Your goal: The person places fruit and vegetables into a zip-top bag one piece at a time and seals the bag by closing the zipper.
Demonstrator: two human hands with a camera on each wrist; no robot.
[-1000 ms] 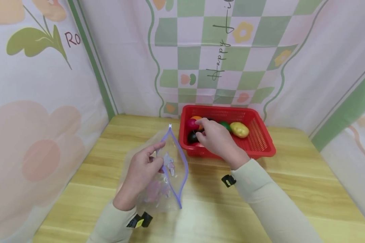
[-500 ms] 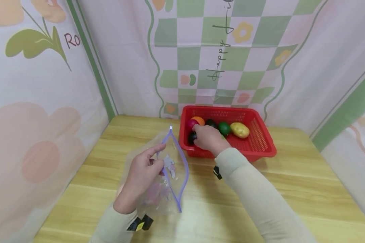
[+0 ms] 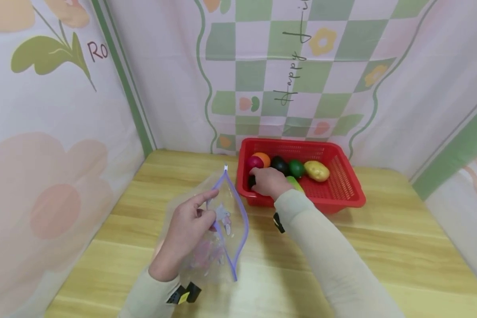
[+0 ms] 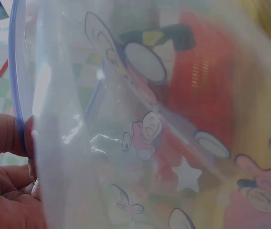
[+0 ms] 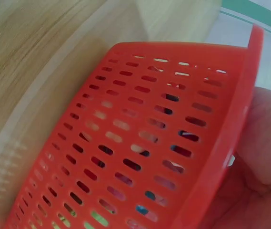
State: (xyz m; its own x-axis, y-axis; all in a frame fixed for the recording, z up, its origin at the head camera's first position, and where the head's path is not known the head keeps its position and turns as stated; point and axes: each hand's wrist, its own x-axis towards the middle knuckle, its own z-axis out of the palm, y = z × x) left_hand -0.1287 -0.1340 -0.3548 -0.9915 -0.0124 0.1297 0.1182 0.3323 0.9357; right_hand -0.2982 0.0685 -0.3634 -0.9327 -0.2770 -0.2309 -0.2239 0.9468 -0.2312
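Note:
My left hand [image 3: 187, 227] pinches the near edge of a clear zip bag [image 3: 243, 221] with a purple seal, its mouth spread apart. Printed cartoon figures cover the bag [image 4: 147, 129] in the left wrist view. My right hand [image 3: 269, 182] reaches down into a red plastic basket [image 3: 342, 206], fingers lowered beside a dark round piece [image 3: 252, 181]. I cannot tell whether the fingers grip it. Close by lie a magenta ball-shaped piece [image 3: 255, 163], an orange [image 3: 264, 159] and a light green piece [image 3: 295, 183]. The basket wall [image 5: 130, 112] hides the fingertips in the right wrist view.
Farther right in the basket sit a black oval piece [image 3: 279, 164], a dark green round one [image 3: 296, 168] and a yellow potato [image 3: 317, 171]. Patterned cloth [image 3: 254, 70] hangs behind and beside the wooden table [image 3: 119, 238].
My right hand has moved down and left within the basket, from over the magenta piece to the near left corner. The left hand keeps its hold on the bag.

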